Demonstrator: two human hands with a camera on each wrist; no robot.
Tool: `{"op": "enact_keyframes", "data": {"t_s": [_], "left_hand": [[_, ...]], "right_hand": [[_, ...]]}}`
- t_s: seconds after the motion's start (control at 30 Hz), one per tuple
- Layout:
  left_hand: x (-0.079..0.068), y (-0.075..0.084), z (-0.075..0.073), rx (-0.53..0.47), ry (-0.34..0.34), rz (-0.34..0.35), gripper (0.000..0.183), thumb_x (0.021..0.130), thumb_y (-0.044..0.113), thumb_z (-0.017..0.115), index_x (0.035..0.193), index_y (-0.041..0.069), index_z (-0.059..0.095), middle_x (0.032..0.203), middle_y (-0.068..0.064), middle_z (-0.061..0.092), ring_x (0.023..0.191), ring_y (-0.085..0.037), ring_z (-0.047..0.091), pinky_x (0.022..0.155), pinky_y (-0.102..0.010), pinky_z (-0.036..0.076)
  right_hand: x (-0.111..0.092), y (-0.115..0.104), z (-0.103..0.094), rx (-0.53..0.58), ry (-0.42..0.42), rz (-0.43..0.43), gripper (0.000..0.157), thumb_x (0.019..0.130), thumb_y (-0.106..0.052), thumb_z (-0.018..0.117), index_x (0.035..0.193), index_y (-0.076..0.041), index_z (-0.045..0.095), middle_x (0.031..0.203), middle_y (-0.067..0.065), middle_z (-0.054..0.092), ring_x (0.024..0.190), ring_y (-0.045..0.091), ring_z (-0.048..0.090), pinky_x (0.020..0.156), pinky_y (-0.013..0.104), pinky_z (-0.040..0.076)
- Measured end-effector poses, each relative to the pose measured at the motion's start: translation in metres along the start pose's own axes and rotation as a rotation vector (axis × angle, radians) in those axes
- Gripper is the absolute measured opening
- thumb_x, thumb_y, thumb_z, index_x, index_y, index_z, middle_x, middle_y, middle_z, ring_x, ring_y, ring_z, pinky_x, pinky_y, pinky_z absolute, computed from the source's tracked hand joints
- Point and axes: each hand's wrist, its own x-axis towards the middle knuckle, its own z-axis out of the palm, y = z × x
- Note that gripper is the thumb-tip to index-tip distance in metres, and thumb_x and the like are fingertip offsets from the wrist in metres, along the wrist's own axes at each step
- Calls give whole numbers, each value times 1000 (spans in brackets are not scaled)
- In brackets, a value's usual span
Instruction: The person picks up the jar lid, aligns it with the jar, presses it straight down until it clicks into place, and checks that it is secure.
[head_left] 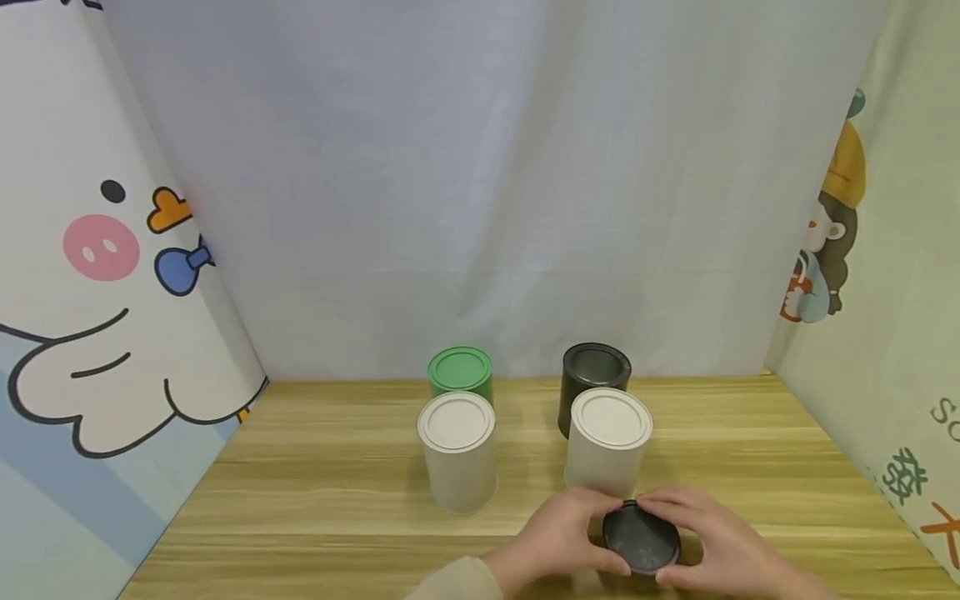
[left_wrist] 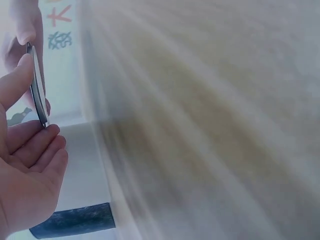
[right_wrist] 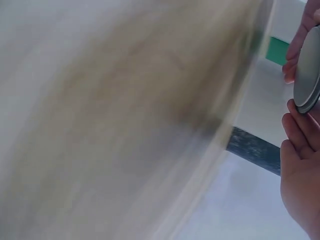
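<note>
A round black lid (head_left: pixel 641 540), thin as a disc, is held level between both hands near the front of the table. My left hand (head_left: pixel 566 533) grips its left edge, thumb on the near side and fingers on the far side. On the opposite edge, my right hand (head_left: pixel 716 533) holds it the same way. Seen edge-on in the left wrist view, the lid (left_wrist: pixel 36 90) hangs above the tabletop. Just beyond the hands stands a white can (head_left: pixel 606 467) with a white top. Behind that one is a black can (head_left: pixel 576 408), partly hidden, with a dark, recessed-looking top.
Another white can (head_left: pixel 461 475) stands to the left, and a green can (head_left: pixel 461 369) is partly hidden behind it. The wooden table (head_left: pixel 315 483) ends at a pale curtain (head_left: pixel 420 183). Printed cloths hang along the left (head_left: pixel 67 375) and right (head_left: pixel 900 275) sides.
</note>
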Motion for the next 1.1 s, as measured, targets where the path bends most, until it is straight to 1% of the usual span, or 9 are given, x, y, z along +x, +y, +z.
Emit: {"op": "enact_keyframes", "data": {"t_s": [0.1, 0.3, 0.37, 0.53, 0.63, 0.73, 0.8, 0.93, 1.1], "left_hand": [[-1, 2, -5, -12, 25, -14, 68, 74, 43, 87, 131, 11, 65, 128, 5, 64, 115, -2, 57, 94, -16, 45], [-2, 5, -13, -14, 101, 46, 68, 73, 39, 89, 129, 8, 66, 127, 2, 65, 116, -4, 58, 97, -16, 44], [-3, 7, -15, -27, 121, 55, 67, 74, 37, 89, 129, 8, 66, 127, 2, 66, 115, -5, 58, 97, -16, 44], [-4, 10, -26, -76, 164, 61, 65, 73, 32, 90, 128, 7, 66, 126, 1, 66, 115, -7, 58, 97, -18, 45], [-4, 11, -34, -104, 187, 71, 65, 72, 30, 90, 128, 7, 66, 126, 0, 67, 115, -8, 58, 98, -19, 45], [-3, 13, -41, -159, 197, 64, 66, 71, 27, 92, 128, 6, 66, 125, -1, 67, 116, -9, 59, 99, -21, 45], [-2, 14, -45, -192, 210, 63, 67, 69, 24, 93, 127, 5, 67, 125, -2, 67, 116, -10, 59, 100, -21, 44], [-2, 16, -51, -242, 240, 76, 67, 67, 19, 93, 127, 4, 67, 125, -6, 67, 116, -12, 60, 101, -22, 44], [-3, 16, -59, -272, 276, 86, 66, 67, 16, 93, 127, 4, 67, 124, -6, 68, 116, -14, 60, 101, -23, 45]], "right_hand": [[5, -4, -4, 1, 18, -9, 72, 69, -40, 90, 131, -13, 65, 127, -3, 61, 111, 13, 58, 94, 9, 39], [13, -8, -13, -6, 44, -54, 75, 69, -41, 90, 132, -11, 64, 128, 0, 61, 112, 14, 57, 97, 8, 36], [15, -8, -15, -10, 58, -73, 75, 69, -43, 90, 132, -10, 64, 128, 1, 61, 113, 14, 57, 98, 8, 35], [23, -11, -23, -8, 89, -110, 77, 68, -41, 91, 132, -7, 63, 128, 3, 60, 115, 15, 56, 100, 8, 33], [29, -15, -30, -27, 82, -91, 77, 69, -42, 90, 132, -8, 63, 130, 1, 59, 117, 13, 55, 100, 10, 35], [34, -19, -37, -45, 70, -69, 78, 69, -42, 90, 134, -10, 62, 132, -1, 58, 120, 12, 53, 102, 11, 35], [37, -21, -39, -40, 77, -75, 78, 69, -41, 91, 134, -9, 62, 132, 1, 58, 120, 14, 52, 103, 11, 34], [44, -23, -43, -13, 102, -109, 75, 72, -43, 88, 133, -7, 62, 132, 5, 58, 122, 15, 51, 105, 12, 32], [53, -23, -45, 19, 144, -168, 73, 76, -42, 86, 132, -3, 62, 131, 9, 58, 123, 18, 50, 107, 15, 32]]}}
